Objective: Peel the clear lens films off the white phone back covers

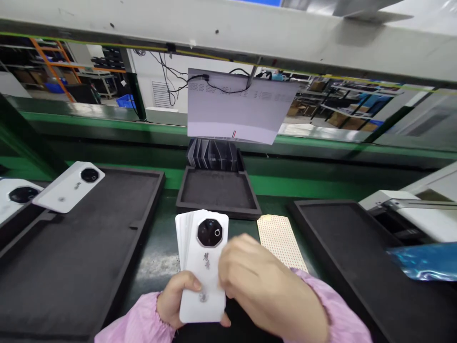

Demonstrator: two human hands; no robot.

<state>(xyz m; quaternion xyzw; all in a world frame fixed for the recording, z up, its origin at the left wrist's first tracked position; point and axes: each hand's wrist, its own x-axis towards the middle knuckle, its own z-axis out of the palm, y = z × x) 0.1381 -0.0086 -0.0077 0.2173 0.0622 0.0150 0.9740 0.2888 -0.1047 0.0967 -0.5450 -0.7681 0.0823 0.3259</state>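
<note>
My left hand (185,295) is closed around a fanned stack of white phone back covers (205,305), thumb on the front and a fingertip showing at the lower right edge. The top cover has a black octagonal camera ring (210,233), dark lettering and a small round mark. At the stack's right edge is my right hand (264,281), slightly blurred, its fingers curled together; whatever they hold, if anything, is hidden. Behind the right hand lies a cream sheet with rows of small red dots (280,236), like a sticker sheet.
On the left, a black foam tray (82,267) has more white covers (71,188) resting at its far-left edge. A smaller black tray (217,188) stands ahead, below a monitor's back (239,107). Another dark tray (360,252) lies right, with blue shiny film (428,262) across it.
</note>
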